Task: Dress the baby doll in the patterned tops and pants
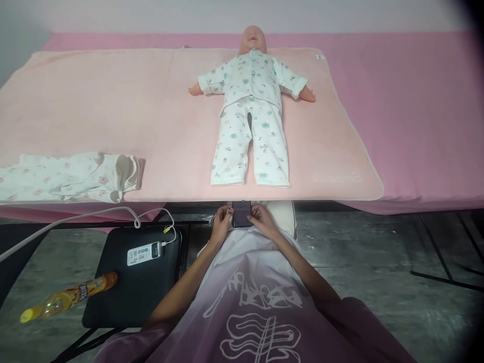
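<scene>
In my lap, just below the table's front edge, a dark smartphone lies between my two hands. My left hand grips its left edge, with the fingers curled in. My right hand holds the right edge, its thumb over the screen. Beyond the phone, a baby doll lies face up on the table with its arms spread. The doll wears a white printed jacket and matching trousers; its feet do not show.
A pink blanket covers much of the pink-clothed table. Folded printed baby clothes lie at its front left. On a black stool below are a white power bank with a cable and a bottle of yellow drink.
</scene>
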Tool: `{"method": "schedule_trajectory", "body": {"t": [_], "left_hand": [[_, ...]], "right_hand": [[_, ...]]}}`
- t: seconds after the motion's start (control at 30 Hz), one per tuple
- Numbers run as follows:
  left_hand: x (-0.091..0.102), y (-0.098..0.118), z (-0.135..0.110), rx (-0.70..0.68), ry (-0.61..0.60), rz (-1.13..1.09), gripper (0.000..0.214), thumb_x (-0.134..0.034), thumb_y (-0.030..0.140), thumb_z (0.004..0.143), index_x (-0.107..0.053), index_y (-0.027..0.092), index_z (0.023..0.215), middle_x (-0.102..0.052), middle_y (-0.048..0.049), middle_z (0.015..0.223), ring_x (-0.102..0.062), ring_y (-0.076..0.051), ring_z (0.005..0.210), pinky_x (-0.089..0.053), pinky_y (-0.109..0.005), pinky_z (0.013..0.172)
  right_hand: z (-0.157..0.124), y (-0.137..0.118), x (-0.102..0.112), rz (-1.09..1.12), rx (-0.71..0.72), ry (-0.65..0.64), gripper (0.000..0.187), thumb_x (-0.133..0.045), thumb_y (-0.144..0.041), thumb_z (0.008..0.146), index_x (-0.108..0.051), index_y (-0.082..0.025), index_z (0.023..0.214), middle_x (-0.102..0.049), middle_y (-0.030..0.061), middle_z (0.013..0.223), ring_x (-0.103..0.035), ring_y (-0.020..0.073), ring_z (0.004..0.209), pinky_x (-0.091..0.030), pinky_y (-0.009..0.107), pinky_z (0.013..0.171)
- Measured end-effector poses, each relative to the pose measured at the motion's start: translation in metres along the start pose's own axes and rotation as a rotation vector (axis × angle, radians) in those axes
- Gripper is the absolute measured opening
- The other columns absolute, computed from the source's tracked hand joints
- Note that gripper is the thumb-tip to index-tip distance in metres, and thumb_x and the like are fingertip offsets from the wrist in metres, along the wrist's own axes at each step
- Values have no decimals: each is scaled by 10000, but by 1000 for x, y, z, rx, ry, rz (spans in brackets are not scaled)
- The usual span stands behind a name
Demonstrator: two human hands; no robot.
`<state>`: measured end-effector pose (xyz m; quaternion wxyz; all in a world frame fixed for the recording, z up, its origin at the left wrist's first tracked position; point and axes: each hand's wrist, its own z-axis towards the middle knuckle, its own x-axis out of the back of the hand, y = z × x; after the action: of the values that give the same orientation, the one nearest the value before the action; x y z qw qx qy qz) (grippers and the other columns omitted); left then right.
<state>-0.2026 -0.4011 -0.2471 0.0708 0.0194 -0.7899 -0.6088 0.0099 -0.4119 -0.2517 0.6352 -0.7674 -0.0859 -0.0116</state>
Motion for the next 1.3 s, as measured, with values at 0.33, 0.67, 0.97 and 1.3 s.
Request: {"method": "schedule_trajectory", "body": {"t": [0.33, 0.67, 0.97, 1.3], "left_hand": [[0, -4, 1, -1, 14, -11, 236, -734, 425, 888, -766, 238, 1028, -802, -72, 1168, -709, -249, 1148, -510, -366, 1100], [3, -6, 1, -27, -2, 60, 309, -770, 457, 885, -780, 231, 1096, -782, -63, 1112, -674, -218, 977, -512, -329, 934], [-2, -15, -1, -106, 7, 112, 493, -909, 444, 751, -748, 226, 1164, -655, -33, 1040, -620, -179, 893, -502, -294, 860], [4, -5, 0, -14, -17, 7, 227, -650, 427, 936, -759, 245, 1017, -778, -78, 1200, -678, -268, 1213, -454, -402, 1162]], "right_hand": [[0, 0, 0, 11, -4, -1, 298, -737, -437, 856, -589, -252, 1037, -610, 18, 939, -577, 204, 815, -492, 352, 757], [1, 5, -1, 10, 2, 10, 298, -749, -428, 860, -597, -251, 1045, -621, 12, 930, -584, 202, 815, -489, 351, 766], [1, -12, -2, -15, -18, 37, 303, -702, -532, 922, -586, -256, 968, -626, 15, 897, -609, 215, 820, -506, 359, 779], [4, -15, -5, -78, -6, 84, 318, -641, -555, 956, -557, -259, 875, -606, 14, 855, -587, 213, 789, -480, 354, 771]]}}
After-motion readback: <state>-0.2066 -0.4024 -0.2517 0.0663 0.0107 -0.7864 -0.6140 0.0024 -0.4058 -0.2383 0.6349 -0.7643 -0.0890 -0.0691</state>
